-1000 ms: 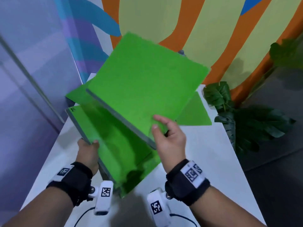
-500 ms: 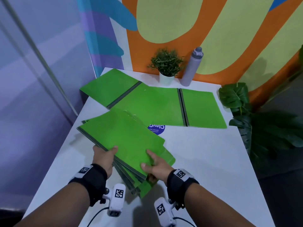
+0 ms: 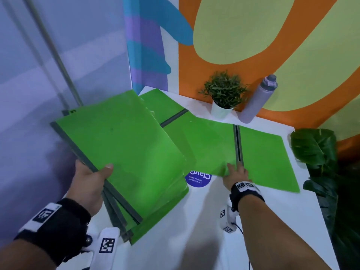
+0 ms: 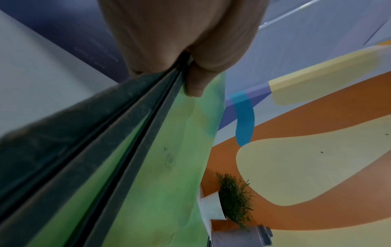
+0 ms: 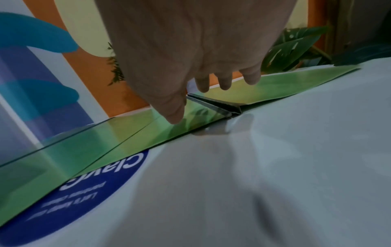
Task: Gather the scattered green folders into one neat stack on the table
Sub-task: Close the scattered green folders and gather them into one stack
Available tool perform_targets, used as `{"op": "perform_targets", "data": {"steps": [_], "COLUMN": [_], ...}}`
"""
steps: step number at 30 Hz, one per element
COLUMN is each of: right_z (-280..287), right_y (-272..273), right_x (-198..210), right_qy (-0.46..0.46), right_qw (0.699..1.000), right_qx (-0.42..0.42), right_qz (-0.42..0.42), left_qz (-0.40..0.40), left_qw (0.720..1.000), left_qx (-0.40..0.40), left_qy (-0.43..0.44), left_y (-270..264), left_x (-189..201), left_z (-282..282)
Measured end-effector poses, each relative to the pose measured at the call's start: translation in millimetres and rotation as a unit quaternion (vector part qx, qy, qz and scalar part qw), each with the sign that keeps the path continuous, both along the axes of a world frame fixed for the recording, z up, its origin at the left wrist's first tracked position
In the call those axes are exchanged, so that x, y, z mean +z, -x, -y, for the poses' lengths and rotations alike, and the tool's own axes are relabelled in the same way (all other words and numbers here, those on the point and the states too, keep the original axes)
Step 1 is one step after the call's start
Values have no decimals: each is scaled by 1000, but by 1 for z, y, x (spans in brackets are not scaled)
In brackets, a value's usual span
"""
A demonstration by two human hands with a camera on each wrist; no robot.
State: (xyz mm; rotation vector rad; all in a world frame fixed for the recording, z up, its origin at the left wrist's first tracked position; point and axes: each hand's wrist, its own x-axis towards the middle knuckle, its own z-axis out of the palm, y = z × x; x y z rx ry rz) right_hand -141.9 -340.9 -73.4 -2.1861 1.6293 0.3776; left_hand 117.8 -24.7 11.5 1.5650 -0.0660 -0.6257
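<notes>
Gripped along their dark spines by the left hand (image 3: 88, 184), thumb laid on the top cover, several closed folders (image 3: 128, 158) are held as a fanned bundle tilted above the near left part of the table (image 3: 194, 230). Only the left wrist view shows the spines stacked between thumb and fingers (image 4: 194, 83); only the head view shows the bundle's whole spread. Right of that grip, an open folder (image 3: 263, 158) lies flat on the table, and the right hand (image 3: 236, 175) is set at the near end of its spine with fingers extended and relaxed; the right wrist view alone shows the fingertips (image 5: 175, 115) lying on the cover beside the slightly raised spine. Beyond both grips another open folder (image 3: 165, 106) lies flat, partly hidden by the bundle. Between the hands a blue round sticker (image 3: 198, 179) is partly covered. Farther off, a potted plant (image 3: 224, 94) and a grey bottle (image 3: 259, 100) stand against the wall.
</notes>
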Motion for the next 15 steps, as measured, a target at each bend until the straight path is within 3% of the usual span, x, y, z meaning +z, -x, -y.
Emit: {"op": "perform_targets", "data": {"steps": [5,7,12,13,15], "right_z": [-1,-22,-83,-90,-97], "right_y": [1,11,40,43,41], "right_x": [-16,-9,10,10,20], "right_qy": [-21,-19,-6,0,-34], "right_qw": [997,997,995,997,982], "right_qx": [76,79,92,81,9], "right_qz": [2,15,-46,2,185], "left_qz": [1,0,-47,-60,-81], "left_qw": [1000,1000,994,992,987], "left_qx": [-5,-18,-71,-88,-123], "left_qy": [29,24,65,71,65], "left_y": [-4,-5,-1,2,7], "left_x": [-14,-14,-15,-14,-11], "left_z": [6,7,14,16,20]}}
